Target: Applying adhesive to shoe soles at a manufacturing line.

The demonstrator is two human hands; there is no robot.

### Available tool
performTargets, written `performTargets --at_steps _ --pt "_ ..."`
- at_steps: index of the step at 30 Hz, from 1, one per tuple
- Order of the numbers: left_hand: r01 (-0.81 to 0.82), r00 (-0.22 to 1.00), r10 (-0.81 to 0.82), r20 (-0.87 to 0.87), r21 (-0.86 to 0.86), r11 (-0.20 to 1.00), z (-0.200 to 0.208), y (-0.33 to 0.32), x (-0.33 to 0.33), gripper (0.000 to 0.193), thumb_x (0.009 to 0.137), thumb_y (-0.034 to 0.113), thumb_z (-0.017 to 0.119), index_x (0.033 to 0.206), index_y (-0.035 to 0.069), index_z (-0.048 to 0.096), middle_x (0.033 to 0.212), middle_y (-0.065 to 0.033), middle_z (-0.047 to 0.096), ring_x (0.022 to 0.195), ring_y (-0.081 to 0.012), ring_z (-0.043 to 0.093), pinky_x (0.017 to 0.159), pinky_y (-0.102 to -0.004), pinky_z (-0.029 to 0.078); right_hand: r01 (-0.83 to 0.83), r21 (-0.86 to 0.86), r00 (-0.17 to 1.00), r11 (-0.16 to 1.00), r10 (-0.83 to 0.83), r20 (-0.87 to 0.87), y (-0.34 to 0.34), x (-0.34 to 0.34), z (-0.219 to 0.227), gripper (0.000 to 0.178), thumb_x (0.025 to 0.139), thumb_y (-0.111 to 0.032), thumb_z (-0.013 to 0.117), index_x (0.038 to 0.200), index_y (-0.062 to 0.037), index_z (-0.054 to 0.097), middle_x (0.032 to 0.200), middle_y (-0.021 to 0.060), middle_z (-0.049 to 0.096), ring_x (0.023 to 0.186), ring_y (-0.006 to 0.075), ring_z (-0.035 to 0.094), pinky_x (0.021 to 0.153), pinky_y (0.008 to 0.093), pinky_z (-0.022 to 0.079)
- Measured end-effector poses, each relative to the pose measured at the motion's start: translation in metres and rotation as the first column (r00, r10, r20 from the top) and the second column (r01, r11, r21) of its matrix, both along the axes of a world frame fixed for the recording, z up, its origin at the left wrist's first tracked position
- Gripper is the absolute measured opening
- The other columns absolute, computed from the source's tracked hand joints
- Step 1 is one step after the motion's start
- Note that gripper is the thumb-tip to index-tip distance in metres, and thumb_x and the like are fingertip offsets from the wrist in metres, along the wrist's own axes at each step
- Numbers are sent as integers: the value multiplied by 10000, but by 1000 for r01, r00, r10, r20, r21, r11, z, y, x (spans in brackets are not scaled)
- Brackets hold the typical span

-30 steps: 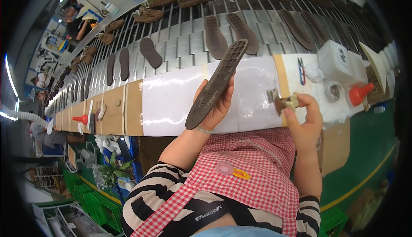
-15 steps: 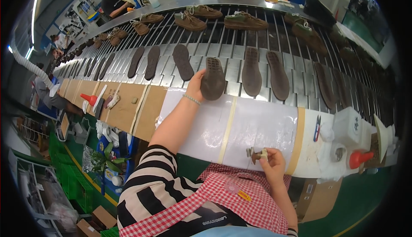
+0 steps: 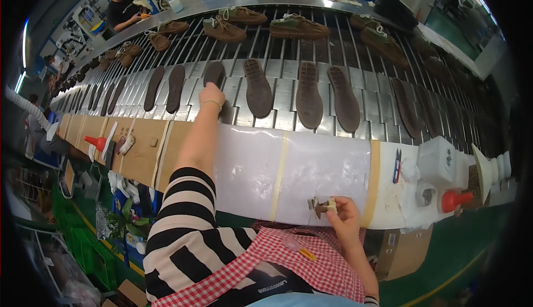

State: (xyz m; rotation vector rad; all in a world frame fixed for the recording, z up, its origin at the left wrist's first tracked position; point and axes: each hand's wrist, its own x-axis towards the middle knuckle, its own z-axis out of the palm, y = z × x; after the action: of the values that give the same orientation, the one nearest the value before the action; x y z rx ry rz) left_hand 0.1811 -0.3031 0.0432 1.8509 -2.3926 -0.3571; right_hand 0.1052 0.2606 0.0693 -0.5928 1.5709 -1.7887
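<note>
My left hand (image 3: 211, 95) reaches forward over the slatted conveyor, its fingers closed on the near end of a dark brown shoe sole (image 3: 214, 72). Part of that sole is hidden under the hand. Just right of it another shoe sole (image 3: 258, 90) lies on the slats, grid-marked at its far end. Near the table's front edge my right hand (image 3: 345, 219) pinches a small tool with a brown body, a metal-looking end and a pale wrapped part (image 3: 321, 207); its exact kind is unclear. This tool is just above the white-covered tabletop (image 3: 244, 168).
More soles (image 3: 309, 96) line the conveyor, with brown laced shoes (image 3: 300, 27) behind them. At right are blue-handled snips (image 3: 397, 166), a white plastic container (image 3: 436, 161) and a red-topped piece (image 3: 456, 200). A co-worker (image 3: 123, 8) is at far left.
My left hand has let go of one sole, which now lies on the conveyor, and moved left onto the neighbouring sole. My right hand still holds the small tool. The view has shifted slightly.
</note>
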Motion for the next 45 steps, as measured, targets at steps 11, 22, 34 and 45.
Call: performTargets --at_steps 11,22,34,45 --pt "865 -280 495 -822 8 502 37 60 53 659 857 2 519 1498 25 367 1500 -203 433 1353 -385 475 1171 -490 373 689 69 250 721 -147 -957 125 -91 100 405 772 -46 764 1164 -42 662 1125 132 664 1100 323 606 983 416 462" --pt "998 -50 811 -584 10 68 85 245 -3 737 1017 370 478 1588 32 156 1613 -216 253 1266 -364 554 1015 -537 516 836 104 21 539 159 -987 147 -187 82 369 711 -109 806 1061 -62 700 1005 123 696 1060 347 610 930 469 464" --pt "974 226 820 -526 130 -184 54 311 -8 690 1045 413 451 1576 33 228 1603 -139 327 1172 -325 585 957 -534 537 783 284 86 553 356 -930 121 -204 51 255 674 -171 803 903 -100 716 882 65 690 993 282 624 868 444 465" --pt "905 426 759 -492 238 -354 36 337 -14 648 1059 318 417 1610 106 149 1644 -76 255 1249 -289 523 1116 -504 418 875 188 125 446 166 -978 132 -194 48 203 743 -249 774 869 -98 723 900 85 707 1022 294 617 927 466 437"
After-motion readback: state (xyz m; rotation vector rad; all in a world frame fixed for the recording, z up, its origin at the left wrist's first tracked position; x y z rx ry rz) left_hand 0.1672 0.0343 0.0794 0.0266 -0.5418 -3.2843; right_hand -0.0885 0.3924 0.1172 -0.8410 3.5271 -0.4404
